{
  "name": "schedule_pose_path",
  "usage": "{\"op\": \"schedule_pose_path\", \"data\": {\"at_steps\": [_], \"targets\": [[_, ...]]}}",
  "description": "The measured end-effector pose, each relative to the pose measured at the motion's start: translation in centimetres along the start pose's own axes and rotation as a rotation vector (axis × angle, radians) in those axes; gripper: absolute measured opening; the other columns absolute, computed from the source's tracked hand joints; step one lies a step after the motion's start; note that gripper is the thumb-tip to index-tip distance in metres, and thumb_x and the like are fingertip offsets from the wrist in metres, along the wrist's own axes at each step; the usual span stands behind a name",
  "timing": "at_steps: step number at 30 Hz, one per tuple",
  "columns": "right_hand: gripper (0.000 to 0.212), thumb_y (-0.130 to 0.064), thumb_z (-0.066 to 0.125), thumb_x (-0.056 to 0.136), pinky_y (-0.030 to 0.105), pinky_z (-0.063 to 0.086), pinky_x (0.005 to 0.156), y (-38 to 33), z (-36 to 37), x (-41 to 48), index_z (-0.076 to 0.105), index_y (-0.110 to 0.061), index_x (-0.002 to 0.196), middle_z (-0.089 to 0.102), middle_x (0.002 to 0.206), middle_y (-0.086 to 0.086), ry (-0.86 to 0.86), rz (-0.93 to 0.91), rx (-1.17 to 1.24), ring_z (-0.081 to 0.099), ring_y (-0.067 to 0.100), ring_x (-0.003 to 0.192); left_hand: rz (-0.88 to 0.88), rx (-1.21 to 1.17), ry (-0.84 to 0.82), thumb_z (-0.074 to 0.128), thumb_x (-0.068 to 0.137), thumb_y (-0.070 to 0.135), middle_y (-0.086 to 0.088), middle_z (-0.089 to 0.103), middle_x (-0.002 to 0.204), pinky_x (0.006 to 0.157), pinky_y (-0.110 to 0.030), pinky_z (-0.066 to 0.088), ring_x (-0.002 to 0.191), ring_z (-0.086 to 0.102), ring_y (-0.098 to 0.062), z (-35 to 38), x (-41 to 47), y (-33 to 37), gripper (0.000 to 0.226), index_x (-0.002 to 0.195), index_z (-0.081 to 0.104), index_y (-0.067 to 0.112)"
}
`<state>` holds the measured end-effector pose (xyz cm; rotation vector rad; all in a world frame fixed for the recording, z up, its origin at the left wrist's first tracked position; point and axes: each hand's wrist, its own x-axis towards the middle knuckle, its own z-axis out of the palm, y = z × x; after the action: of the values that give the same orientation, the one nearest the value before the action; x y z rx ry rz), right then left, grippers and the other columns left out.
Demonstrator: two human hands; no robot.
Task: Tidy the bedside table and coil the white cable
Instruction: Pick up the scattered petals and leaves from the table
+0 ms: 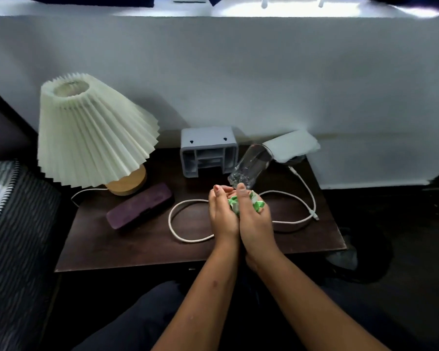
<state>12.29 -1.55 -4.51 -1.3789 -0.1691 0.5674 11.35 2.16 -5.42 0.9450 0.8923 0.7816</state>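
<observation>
Dark-trousered lap [142, 315] is closest to the camera, with both bare forearms reaching forward over it to the bedside table [137, 245]. Left hand [222, 215] and right hand [255, 225] are pressed side by side, fingers curled and cupped round a scrunched green-and-white wrapper [235, 205]. The right thumb lies over the top of it. Whatever's printed on it is too crumpled to read, tbh.

White cable [172, 222] lies loose on the dark wood in a sloppy figure-eight, not coiled. One loop is left of the hands and one is right, passing under them, and the plug end sits near the table's right edge.

Left of that is a purple glasses case [140, 206], lying at an angle, and behind it a lamp [94, 133] with a pleated cream shade and a round wooden base.

Just past the fingertips a clear glass tumbler [251, 165] looks tilted, mouth pointing back right. A grey plastic holder [208, 150] stands by the wall, and there's a folded white cloth [290, 145] in the back right corner. Striped bedding [10, 198] shows on the far left.
</observation>
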Motion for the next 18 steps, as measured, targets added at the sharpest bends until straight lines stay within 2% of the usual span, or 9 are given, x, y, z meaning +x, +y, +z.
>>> {"op": "schedule_pose_path", "data": {"at_steps": [3, 5, 7, 9, 10, 13, 14, 16, 18], "targets": [[0.036, -0.037, 0.051, 0.092, 0.018, 0.051, 0.055, -1.0, -2.4, 1.6, 0.062, -0.015, 0.067, 0.068, 0.055, -0.005, 0.181, 0.056, -0.02, 0.065, 0.005, 0.055, -0.006, -0.001, -0.16, 0.027, 0.099, 0.026, -0.006, 0.057, 0.076, 0.065, -0.016, 0.048, 0.068, 0.056, -0.011, 2.6, -1.4, -0.8, 0.038, 0.077, 0.053, 0.012], [0.039, -0.041, 0.049, 0.092, 0.01, 0.047, 0.051, -1.9, -4.2, 2.8, 0.06, -0.014, 0.066, 0.064, 0.05, -0.006, 0.268, 0.081, -0.063, 0.06, -0.002, 0.049, 0.018, 0.042, -0.278, 0.027, 0.099, 0.025, -0.005, 0.06, 0.083, 0.07, -0.017, 0.049, 0.075, 0.059, -0.01, 4.1, -2.7, -1.3, 0.034, 0.085, 0.056, 0.015], [0.042, -0.041, 0.048, 0.093, 0.004, 0.039, 0.046, -2.7, -5.9, 4.0, 0.053, -0.016, 0.059, 0.056, 0.045, -0.008, 0.336, 0.049, -0.13, 0.055, -0.007, 0.043, 0.01, 0.026, -0.403, 0.027, 0.099, 0.021, -0.001, 0.063, 0.089, 0.068, -0.012, 0.049, 0.074, 0.063, -0.001, 5.4, -4.0, -2.0, 0.03, 0.101, 0.056, 0.012], [0.042, -0.042, 0.048, 0.093, 0.011, 0.042, 0.053, -3.6, -7.5, 4.9, 0.051, -0.015, 0.061, 0.056, 0.055, -0.006, 0.39, 0.047, -0.126, 0.057, 0.001, 0.053, -0.022, 0.007, -0.503, 0.027, 0.099, 0.017, 0.0, 0.064, 0.097, 0.073, -0.011, 0.051, 0.078, 0.063, 0.003, 6.8, -4.8, -2.3, 0.031, 0.116, 0.052, 0.01], [0.042, -0.043, 0.048, 0.093, 0.012, 0.043, 0.053, -4.0, -8.5, 5.4, 0.052, -0.014, 0.063, 0.057, 0.059, -0.004, 0.424, 0.046, -0.111, 0.057, 0.003, 0.054, -0.025, 0.019, -0.544, 0.027, 0.099, 0.015, 0.001, 0.064, 0.1, 0.077, -0.013, 0.05, 0.082, 0.063, 0.003, 7.7, -5.0, -2.2, 0.032, 0.118, 0.053, 0.012], [0.045, -0.041, 0.048, 0.093, 0.014, 0.043, 0.044, -6.0, -11.9, 6.8, 0.054, -0.013, 0.059, 0.057, 0.055, -0.001, 0.571, 0.034, 0.006, 0.055, 0.002, 0.042, -0.069, 0.064, -0.689, 0.029, 0.098, 0.009, 0.001, 0.065, 0.103, 0.08, -0.012, 0.049, 0.086, 0.063, 0.002, 11.1, -5.3, -2.4, 0.032, 0.114, 0.056, 0.014], [0.045, -0.041, 0.049, 0.093, 0.017, 0.046, 0.048, -6.5, -13.2, 7.2, 0.053, -0.013, 0.058, 0.057, 0.056, 0.001, 0.626, 0.041, 0.056, 0.057, 0.006, 0.044, -0.131, 0.069, -0.734, 0.031, 0.098, 0.009, -0.002, 0.066, 0.104, 0.078, -0.013, 0.05, 0.085, 0.065, 0.0, 12.1, -5.4, -2.6, 0.031, 0.114, 0.057, 0.013], [0.046, -0.044, 0.048, 0.092, 0.029, 0.051, 0.065, -6.9, -16.3, 7.7, 0.055, -0.011, 0.061, 0.06, 0.064, 0.007, 0.694, 0.081, 0.122, 0.062, 0.02, 0.06, -0.245, 0.111, -0.789, 0.035, 0.097, 0.01, -0.006, 0.066, 0.105, 0.076, -0.015, 0.053, 0.082, 0.066, -0.003, 14.1, -5.8, -3.6, 0.03, 0.116, 0.058, 0.01], [0.05, -0.05, 0.045, 0.092, 0.04, 0.054, 0.08, -6.1, -19.1, 7.7, 0.059, -0.008, 0.069, 0.066, 0.079, 0.015, 0.708, 0.187, 0.135, 0.066, 0.032, 0.079, -0.312, 0.218, -0.795, 0.04, 0.097, 0.012, -0.013, 0.065, 0.112, 0.084, -0.027, 0.053, 0.092, 0.066, -0.015, 15.7, -6.3, -5.1, 0.03, 0.12, 0.058, 0.009]]}}
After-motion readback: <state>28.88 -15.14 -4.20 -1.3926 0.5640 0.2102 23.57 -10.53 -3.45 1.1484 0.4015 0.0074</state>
